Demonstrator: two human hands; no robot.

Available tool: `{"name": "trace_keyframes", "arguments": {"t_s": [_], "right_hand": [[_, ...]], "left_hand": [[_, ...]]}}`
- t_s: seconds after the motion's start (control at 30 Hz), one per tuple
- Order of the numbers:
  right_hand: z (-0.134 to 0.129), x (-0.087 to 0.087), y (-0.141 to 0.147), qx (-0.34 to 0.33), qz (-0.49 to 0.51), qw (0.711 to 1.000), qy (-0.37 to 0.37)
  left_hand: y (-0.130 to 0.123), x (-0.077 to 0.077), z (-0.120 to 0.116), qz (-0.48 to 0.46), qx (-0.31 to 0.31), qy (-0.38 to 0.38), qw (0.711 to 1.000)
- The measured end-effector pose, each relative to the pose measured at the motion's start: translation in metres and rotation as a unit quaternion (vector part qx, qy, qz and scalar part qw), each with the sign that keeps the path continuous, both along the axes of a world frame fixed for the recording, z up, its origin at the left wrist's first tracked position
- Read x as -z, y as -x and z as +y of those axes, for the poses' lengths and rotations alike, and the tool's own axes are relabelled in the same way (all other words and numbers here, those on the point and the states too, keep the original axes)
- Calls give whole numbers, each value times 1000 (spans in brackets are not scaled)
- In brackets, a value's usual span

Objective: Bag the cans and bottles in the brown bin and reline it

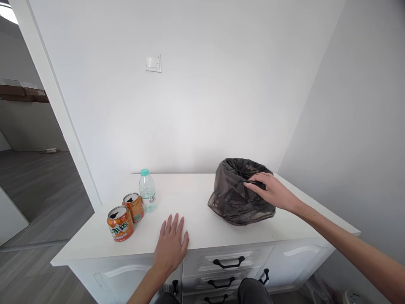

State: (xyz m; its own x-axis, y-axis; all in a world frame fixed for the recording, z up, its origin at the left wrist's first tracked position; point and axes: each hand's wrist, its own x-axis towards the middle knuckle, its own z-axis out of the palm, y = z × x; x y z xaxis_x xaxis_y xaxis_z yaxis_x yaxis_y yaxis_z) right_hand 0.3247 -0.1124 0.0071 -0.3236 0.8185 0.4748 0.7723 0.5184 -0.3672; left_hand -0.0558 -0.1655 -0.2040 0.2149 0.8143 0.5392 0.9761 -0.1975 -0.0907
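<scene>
My left hand (171,247) lies flat at the front edge of the white cabinet top (190,198), fingers spread, holding nothing. At the right, my right hand (268,190) pinches the rim of a bin lined with a black plastic bag (234,198), whose mouth faces up and whose edge is folded down outside. Left of my left hand stand two orange cans, a front one (120,226) and a rear one (134,207), both with opened tops. Beside the rear can is an upright clear bottle (147,192) with a green cap.
Behind the cabinet top is a white wall with a switch (153,63). Drawers with black handles (228,262) are below the front edge. A doorway is at the left, a grey wall at the right. Clear plastic (316,289) lies on the floor at the lower right.
</scene>
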Motion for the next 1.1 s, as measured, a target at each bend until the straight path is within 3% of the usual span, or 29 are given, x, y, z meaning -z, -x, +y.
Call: {"name": "trace_keyframes", "arguments": {"t_s": [0.1, 0.23, 0.33, 0.43, 0.53, 0.63, 0.73, 0.87, 1.1], "right_hand": [[-3, -10, 29, -61, 2, 998, 0], [-9, -10, 41, -106, 46, 993, -26], [-8, 8, 33, -32, 152, 980, -124], [6, 46, 15, 108, 288, 935, -178], [25, 98, -5, 162, 373, 912, -49], [36, 149, -20, 147, 345, 919, 118], [37, 184, -27, 158, 291, 928, 168], [34, 200, -29, 147, 257, 942, 158], [24, 197, -28, 119, 221, 951, 178]], "left_hand": [[-1, -1, 0, -6, 6, 0, 1000], [-2, -2, 0, -4, 10, 0, 1000], [-3, -2, 1, -5, 10, 2, 1000], [-4, -3, 2, -5, 9, 3, 1000], [-5, -4, 3, 3, 6, 10, 1000], [-5, -4, 4, -1, 6, 17, 1000], [-5, -4, 4, -11, 7, 24, 1000], [-6, -5, 3, -11, 5, 30, 999], [-9, -10, -4, -1, -3, 45, 999]]}}
